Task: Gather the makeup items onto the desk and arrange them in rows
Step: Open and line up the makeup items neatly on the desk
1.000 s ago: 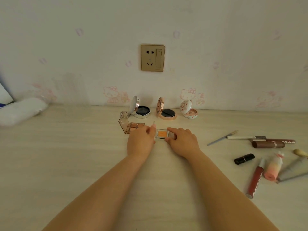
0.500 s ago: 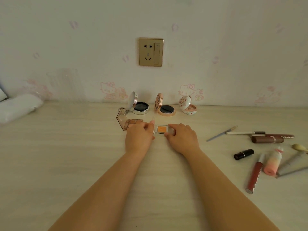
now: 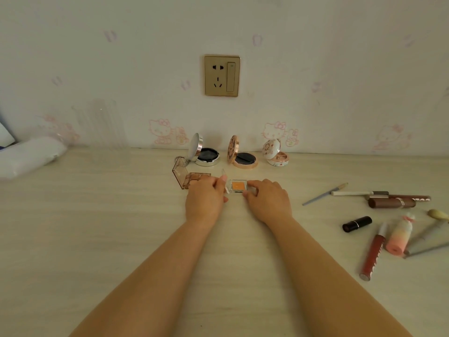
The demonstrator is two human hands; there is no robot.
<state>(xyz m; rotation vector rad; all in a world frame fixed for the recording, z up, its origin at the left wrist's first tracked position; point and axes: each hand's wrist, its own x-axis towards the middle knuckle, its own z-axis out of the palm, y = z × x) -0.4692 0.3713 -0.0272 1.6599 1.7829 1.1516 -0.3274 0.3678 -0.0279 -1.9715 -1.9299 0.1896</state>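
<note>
Orange single-pan eyeshadow (image 3: pixel 237 186), clear lid raised, lay on the counter (image 3: pixel 97 227) between both hands, at 12 o'clock from the viewer. Left hand (image 3: pixel 205 199) pinched its left edge at the lid hinge; right hand (image 3: pixel 267 200) pinched its right edge with curled fingers; each grip narrow and closed on the pan, probably to square it into a second row. Brown palette (image 3: pixel 192 180), lid up, sat just beside the left hand at 11 o'clock, partly hidden by the knuckles. Back row along the wall, all open and apparently set for display: silver compact (image 3: pixel 206 155), rose-gold compact (image 3: pixel 243 158), white floral compact (image 3: pixel 277 155). Unsorted items lay at 2 to 4 o'clock, well apart from the rows: thin brush (image 3: pixel 324 194), white pencil (image 3: pixel 357 192), brown tube (image 3: pixel 391 203), black lipstick (image 3: pixel 357 223), red lip gloss (image 3: pixel 371 254), pink gradient bottle (image 3: pixel 399 235). Grey brushes at the right edge were cut off. White roll (image 3: pixel 29 156) at 9 o'clock was blurred; identity unclear. Fingertip contact under the pan could not be seen.
</note>
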